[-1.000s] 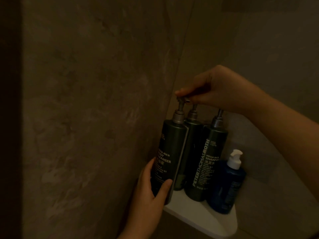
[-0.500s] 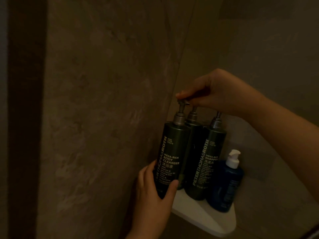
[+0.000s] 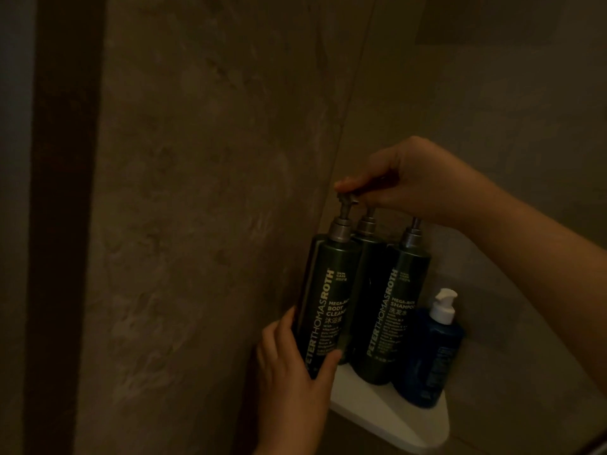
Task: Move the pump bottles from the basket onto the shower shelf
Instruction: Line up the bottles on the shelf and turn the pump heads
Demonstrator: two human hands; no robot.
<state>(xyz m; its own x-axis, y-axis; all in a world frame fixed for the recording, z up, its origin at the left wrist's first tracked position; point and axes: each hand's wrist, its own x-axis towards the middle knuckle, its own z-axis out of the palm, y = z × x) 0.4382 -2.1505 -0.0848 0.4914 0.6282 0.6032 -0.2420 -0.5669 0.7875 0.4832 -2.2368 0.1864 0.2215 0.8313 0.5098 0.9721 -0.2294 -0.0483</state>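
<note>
Three tall dark green pump bottles stand together on a white corner shelf (image 3: 391, 418). The body cleanser bottle (image 3: 328, 297) is at the front left, with my left hand (image 3: 292, 372) wrapped around its lower part and my right hand (image 3: 404, 178) pinching its pump head from above. A second dark bottle (image 3: 368, 274) stands behind it in the corner. The shampoo bottle (image 3: 400, 310) is to the right. The cleanser bottle's base sits at the shelf's left edge. No basket is in view.
A small blue bottle with a white pump (image 3: 433, 356) occupies the right end of the shelf. Brown stone walls (image 3: 203, 192) meet in the corner behind the bottles. A dark vertical strip (image 3: 62, 224) runs down the left. The light is dim.
The cleanser bottle has turned so that its label faces me more fully. My two hands have kept their hold; the view has shifted slightly to the left.
</note>
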